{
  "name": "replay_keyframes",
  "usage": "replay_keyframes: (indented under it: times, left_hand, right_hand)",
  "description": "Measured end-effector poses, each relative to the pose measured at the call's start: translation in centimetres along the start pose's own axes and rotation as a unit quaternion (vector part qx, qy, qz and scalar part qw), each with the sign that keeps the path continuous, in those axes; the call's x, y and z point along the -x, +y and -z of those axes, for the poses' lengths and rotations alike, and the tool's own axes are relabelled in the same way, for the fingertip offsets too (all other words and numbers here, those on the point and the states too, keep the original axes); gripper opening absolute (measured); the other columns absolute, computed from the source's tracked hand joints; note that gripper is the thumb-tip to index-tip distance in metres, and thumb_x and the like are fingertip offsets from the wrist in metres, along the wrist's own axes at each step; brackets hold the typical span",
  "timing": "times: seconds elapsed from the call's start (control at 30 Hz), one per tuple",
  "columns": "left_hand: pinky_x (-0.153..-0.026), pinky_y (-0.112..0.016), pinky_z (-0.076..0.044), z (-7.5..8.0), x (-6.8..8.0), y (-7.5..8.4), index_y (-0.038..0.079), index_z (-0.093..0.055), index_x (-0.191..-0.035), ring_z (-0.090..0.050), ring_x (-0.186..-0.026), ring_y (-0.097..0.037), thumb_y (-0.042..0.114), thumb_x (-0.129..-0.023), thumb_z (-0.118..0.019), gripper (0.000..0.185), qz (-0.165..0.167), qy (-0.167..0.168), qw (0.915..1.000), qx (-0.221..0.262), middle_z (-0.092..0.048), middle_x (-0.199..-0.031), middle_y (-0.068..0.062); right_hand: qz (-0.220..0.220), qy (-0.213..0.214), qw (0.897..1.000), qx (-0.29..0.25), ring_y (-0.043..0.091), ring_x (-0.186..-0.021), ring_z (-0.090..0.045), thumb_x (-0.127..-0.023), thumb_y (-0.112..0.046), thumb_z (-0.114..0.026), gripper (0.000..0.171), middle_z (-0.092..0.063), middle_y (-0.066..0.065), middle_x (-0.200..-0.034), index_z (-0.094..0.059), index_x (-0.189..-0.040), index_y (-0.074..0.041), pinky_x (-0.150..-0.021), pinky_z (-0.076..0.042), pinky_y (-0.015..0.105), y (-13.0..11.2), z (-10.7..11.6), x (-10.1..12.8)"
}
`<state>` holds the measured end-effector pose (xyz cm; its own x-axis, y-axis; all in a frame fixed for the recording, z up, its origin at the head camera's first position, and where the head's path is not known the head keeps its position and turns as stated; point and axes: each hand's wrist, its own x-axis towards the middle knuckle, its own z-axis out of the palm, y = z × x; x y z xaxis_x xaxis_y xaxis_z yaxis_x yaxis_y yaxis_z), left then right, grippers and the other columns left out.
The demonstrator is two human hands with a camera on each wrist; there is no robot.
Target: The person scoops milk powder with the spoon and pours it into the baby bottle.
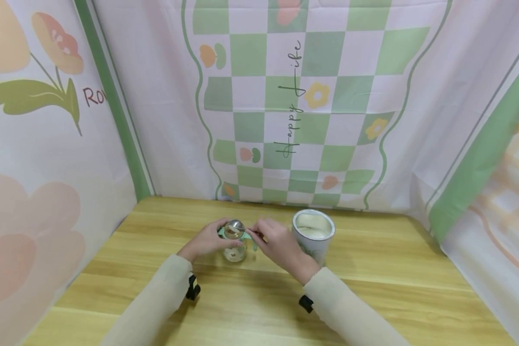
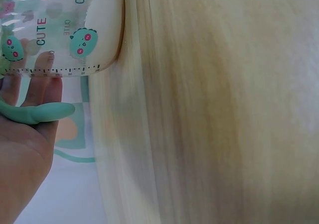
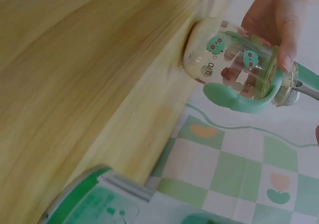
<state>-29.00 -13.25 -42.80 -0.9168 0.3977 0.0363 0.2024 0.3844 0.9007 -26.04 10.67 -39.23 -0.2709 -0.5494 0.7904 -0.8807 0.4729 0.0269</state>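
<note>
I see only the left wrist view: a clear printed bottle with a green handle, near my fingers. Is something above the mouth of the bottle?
Observer: Yes. In the head view, the bowl of a round metal spoon is over the mouth of the clear baby bottle.
Operator: Who holds this spoon?
Observer: The right hand pinches its handle.
Operator: Is another thing standing near?
Observer: A white cylindrical canister stands open beside that hand, with pale contents.
</note>
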Motion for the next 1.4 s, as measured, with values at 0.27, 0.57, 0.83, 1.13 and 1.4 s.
replay_keyframes:
  times: [0.27, 0.57, 0.83, 1.13, 1.4]
  left_hand:
    - [-0.103, -0.057, -0.041, 0.0, -0.1, -0.1, 0.021, -0.054, -0.141, -0.059, -0.115, -0.023, 0.043, -0.082, -0.084, 0.07, -0.001, -0.002, 1.0, 0.005, -0.064, -0.124, 0.0]
    - [-0.103, -0.053, -0.042, 0.1, -0.1, -0.1, 0.021, -0.053, -0.141, -0.059, -0.114, -0.022, 0.037, -0.084, -0.083, 0.067, 0.0, -0.002, 1.0, 0.01, -0.065, -0.124, 0.0]
    - [-0.103, -0.053, -0.042, 0.0, 0.0, 0.2, 0.021, -0.054, -0.141, -0.06, -0.114, -0.022, 0.03, -0.086, -0.082, 0.062, -0.002, -0.005, 0.9999, 0.016, -0.065, -0.122, 0.0]
    - [-0.104, -0.054, -0.041, -0.1, 0.1, 0.3, 0.021, -0.053, -0.142, -0.059, -0.114, -0.022, 0.03, -0.086, -0.082, 0.064, 0.008, 0.003, 0.9999, 0.006, -0.065, -0.122, 0.001]
    - [-0.105, -0.053, -0.041, 0.0, -0.1, 0.2, 0.02, -0.055, -0.141, -0.061, -0.113, -0.022, 0.037, -0.082, -0.085, 0.068, 0.003, -0.009, 0.9994, 0.034, -0.066, -0.121, -0.001]
  right_hand:
    - [0.027, -0.02, 0.999, 0.0, 0.009, -0.067, -0.065, -0.088, -0.009, -0.078, 0.016, -0.067, 0.002, -0.08, -0.062, -0.09, -0.005, -0.063, -0.052, 0.012, 0.0, 0.4, 0.4]
    - [0.05, -0.03, 0.998, 0.031, 0.009, -0.066, -0.064, -0.083, -0.005, -0.081, 0.019, -0.067, -0.001, -0.077, -0.064, -0.088, -0.008, -0.058, -0.052, 0.015, -0.6, 0.7, 0.6]
    - [0.056, -0.011, 0.997, 0.052, 0.01, -0.067, -0.064, -0.081, -0.005, -0.083, 0.019, -0.067, -0.001, -0.077, -0.065, -0.087, -0.009, -0.057, -0.052, 0.016, -0.7, 0.5, 0.7]
    - [0.05, -0.011, 0.997, 0.053, 0.009, -0.066, -0.063, -0.082, -0.006, -0.082, 0.019, -0.067, -0.001, -0.077, -0.064, -0.088, -0.009, -0.056, -0.051, 0.016, -0.9, 0.5, 0.6]
    - [-0.012, -0.014, 1.0, 0.017, 0.008, -0.066, -0.063, -0.083, -0.004, -0.082, 0.02, -0.066, 0.0, -0.077, -0.063, -0.089, -0.008, -0.058, -0.052, 0.016, -0.9, 0.6, 0.1]
